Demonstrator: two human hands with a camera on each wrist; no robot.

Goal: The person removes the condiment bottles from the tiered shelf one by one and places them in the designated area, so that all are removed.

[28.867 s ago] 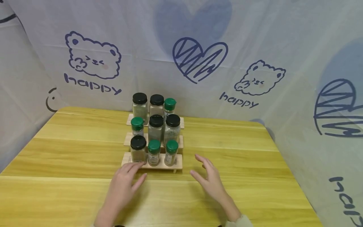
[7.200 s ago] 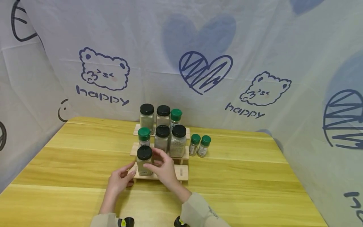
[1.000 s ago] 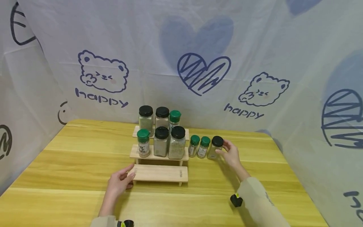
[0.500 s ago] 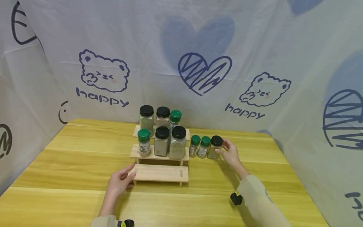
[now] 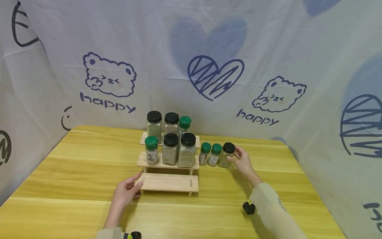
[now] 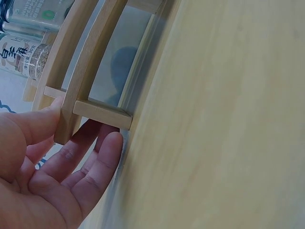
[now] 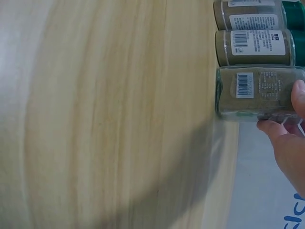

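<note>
A black-lidded spice jar (image 5: 225, 157) stands on the table at the right end of a short row, and my right hand (image 5: 244, 163) holds it from its right side. In the right wrist view my thumb lies on the jar's (image 7: 257, 93) face, with fingers at its side. Two green-capped spice jars (image 5: 213, 158) stand just left of it. My left hand (image 5: 125, 193) grips the left end of the bare lowest step of the wooden spice rack (image 5: 167, 182). The left wrist view has my thumb at the step's edge and my fingers (image 6: 90, 183) by its leg.
On the middle step stand a green-capped jar (image 5: 151, 155) and two black-lidded jars (image 5: 186, 154). The top step holds two more black-lidded jars (image 5: 154, 127) and a green-capped one (image 5: 185, 123). A printed cloth (image 5: 209, 39) hangs behind the wooden table (image 5: 74, 172).
Two green-capped jars, then the black-lidded jar, have gone from the lowest step to the table right of the rack. Over the last second, both hands stay almost still.
</note>
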